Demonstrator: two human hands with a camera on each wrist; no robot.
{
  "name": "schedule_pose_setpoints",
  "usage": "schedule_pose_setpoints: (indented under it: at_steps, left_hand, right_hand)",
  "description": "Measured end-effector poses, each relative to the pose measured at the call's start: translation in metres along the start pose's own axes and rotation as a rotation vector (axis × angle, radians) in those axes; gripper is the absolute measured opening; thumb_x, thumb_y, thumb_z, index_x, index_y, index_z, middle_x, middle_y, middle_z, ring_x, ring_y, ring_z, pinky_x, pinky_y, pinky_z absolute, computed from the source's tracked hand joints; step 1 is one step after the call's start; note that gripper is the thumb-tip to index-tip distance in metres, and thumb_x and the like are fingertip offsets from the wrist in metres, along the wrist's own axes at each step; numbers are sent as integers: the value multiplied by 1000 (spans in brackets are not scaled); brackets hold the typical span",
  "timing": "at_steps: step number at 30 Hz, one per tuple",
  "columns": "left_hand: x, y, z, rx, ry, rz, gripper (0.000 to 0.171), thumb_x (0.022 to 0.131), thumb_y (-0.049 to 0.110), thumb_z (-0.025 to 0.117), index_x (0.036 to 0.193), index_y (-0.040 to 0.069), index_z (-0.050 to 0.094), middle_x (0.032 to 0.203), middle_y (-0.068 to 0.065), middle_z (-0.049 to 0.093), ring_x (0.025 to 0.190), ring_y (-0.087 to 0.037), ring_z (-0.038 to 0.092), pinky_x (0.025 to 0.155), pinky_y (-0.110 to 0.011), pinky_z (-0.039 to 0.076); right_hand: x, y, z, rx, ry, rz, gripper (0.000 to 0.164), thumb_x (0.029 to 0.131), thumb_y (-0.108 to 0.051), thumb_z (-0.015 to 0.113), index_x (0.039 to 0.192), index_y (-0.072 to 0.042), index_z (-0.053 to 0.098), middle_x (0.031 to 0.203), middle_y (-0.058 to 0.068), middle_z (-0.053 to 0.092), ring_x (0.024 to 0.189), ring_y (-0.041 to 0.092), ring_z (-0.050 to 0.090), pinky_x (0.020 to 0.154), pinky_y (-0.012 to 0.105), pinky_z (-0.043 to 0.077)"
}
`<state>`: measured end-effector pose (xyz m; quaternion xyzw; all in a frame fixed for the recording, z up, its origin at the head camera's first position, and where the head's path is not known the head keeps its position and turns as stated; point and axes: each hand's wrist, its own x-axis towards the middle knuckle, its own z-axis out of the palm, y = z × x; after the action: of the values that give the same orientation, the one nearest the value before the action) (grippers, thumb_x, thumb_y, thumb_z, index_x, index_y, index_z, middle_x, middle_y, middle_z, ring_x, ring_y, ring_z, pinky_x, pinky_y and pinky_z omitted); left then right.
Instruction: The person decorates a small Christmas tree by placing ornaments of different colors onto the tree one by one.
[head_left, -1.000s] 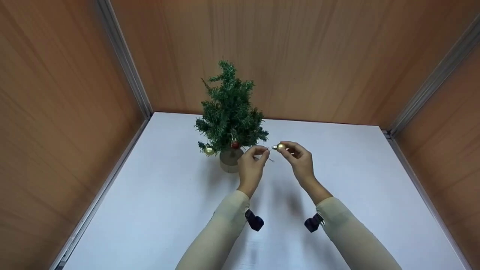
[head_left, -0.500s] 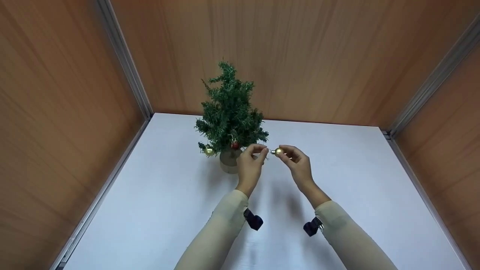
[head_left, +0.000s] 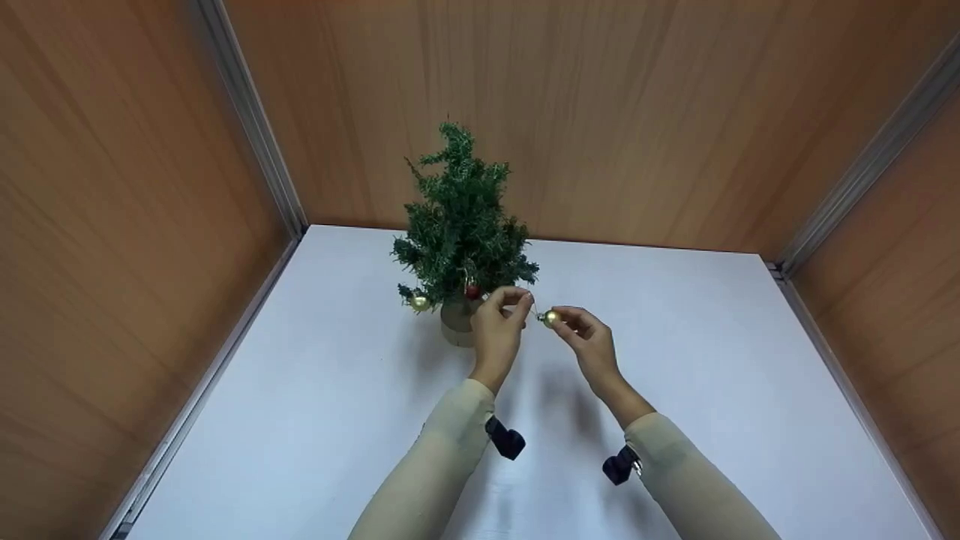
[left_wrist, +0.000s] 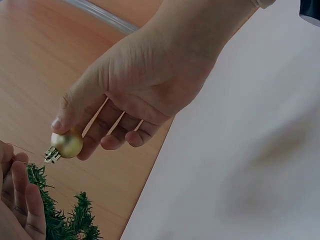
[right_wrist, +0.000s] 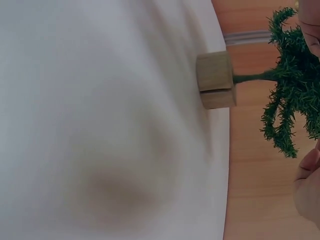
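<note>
A gold bauble [head_left: 551,318] with a shiny cap is held between the thumb and fingertips of my right hand [head_left: 592,346]. Its thin thread runs up to my left hand [head_left: 496,334], which pinches it between thumb and index finger. Behind the hands stands a small green Christmas tree [head_left: 465,217]. On its lower branches hang a red bauble [head_left: 472,292] and another gold bauble [head_left: 419,302]. In the left wrist view the held bauble [left_wrist: 67,145] shows its cap pointing toward the left hand. Only parts of the hands appear at the right wrist view's edge.
The tree's round wooden base [right_wrist: 215,80] stands on a white table [head_left: 322,390]. Wood-grain panels [head_left: 600,120] close the back and both sides, with metal strips [head_left: 251,112] at the corners. A small black camera [head_left: 506,439] sits on each wrist.
My right hand has moved down and slightly left with the gold bauble, so that the thread now slants down from my left hand. The left hand has barely shifted.
</note>
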<state>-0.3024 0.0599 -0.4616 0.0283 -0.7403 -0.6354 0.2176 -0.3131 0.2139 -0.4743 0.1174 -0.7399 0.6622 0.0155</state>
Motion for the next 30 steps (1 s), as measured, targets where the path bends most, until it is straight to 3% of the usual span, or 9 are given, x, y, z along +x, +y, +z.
schedule_pose_setpoints:
  at_steps: [8, 16, 21, 25, 30]
  left_hand:
    - [-1, 0, 2, -2, -5, -8, 9, 94, 24, 69, 98, 16, 70, 91, 2, 69, 69, -15, 63, 62, -26, 52]
    - [0, 0, 2, 5, 9, 2, 7, 93, 22, 70, 95, 16, 71, 89, 2, 70, 71, -25, 65, 60, -26, 51]
    - [0, 0, 2, 9, 9, 2, 6, 93, 22, 70, 94, 16, 71, 88, 2, 70, 70, -21, 64, 60, -25, 51]
    - [-1, 0, 3, 25, 8, -4, 7, 93, 22, 70, 94, 16, 71, 89, 3, 69, 70, -17, 62, 61, -24, 48]
    - [-2, 1, 6, 15, -7, -14, 8, 93, 22, 70, 95, 15, 71, 88, 2, 69, 67, -11, 61, 60, -23, 50]
  right_hand:
    - [-3, 5, 1, 12, -22, 36, 33, 95, -15, 67, 123, 3, 63, 107, 3, 66, 95, 12, 63, 83, 23, 52]
    - [6, 39, -1, 37, -52, 21, 29, 94, -15, 68, 120, -2, 66, 112, 8, 69, 101, 19, 65, 83, 24, 53]
    - [2, 10, -2, -6, -63, 1, 28, 96, -12, 65, 120, 1, 65, 115, 13, 70, 101, 30, 62, 81, 25, 51]
    - [2, -6, 1, -29, -36, -29, 25, 95, -12, 66, 117, 0, 67, 113, 13, 71, 89, 20, 62, 75, 23, 49]
    - [4, -14, 5, -33, -14, -100, 23, 93, -10, 69, 113, 1, 69, 108, 12, 72, 88, 16, 62, 74, 22, 49]
